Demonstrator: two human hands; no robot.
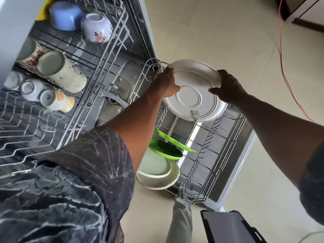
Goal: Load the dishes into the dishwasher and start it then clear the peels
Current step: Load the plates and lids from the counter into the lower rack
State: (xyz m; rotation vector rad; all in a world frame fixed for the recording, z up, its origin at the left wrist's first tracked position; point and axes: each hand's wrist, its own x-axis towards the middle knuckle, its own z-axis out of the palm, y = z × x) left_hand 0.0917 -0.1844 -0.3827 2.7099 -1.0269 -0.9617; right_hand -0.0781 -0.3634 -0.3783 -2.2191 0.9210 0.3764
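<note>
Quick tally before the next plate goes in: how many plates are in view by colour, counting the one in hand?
White plate, held by the left hand and right hand over the lower rack: 1
Green plates in the rack: 2
Pale cream plates in the rack: 2
Total: 5

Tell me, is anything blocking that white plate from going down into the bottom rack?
Nothing visible does. Both hands hold the white plate above the lower rack, whose slots beneath it are bare. The green plates stand further along, clear of it.
</note>
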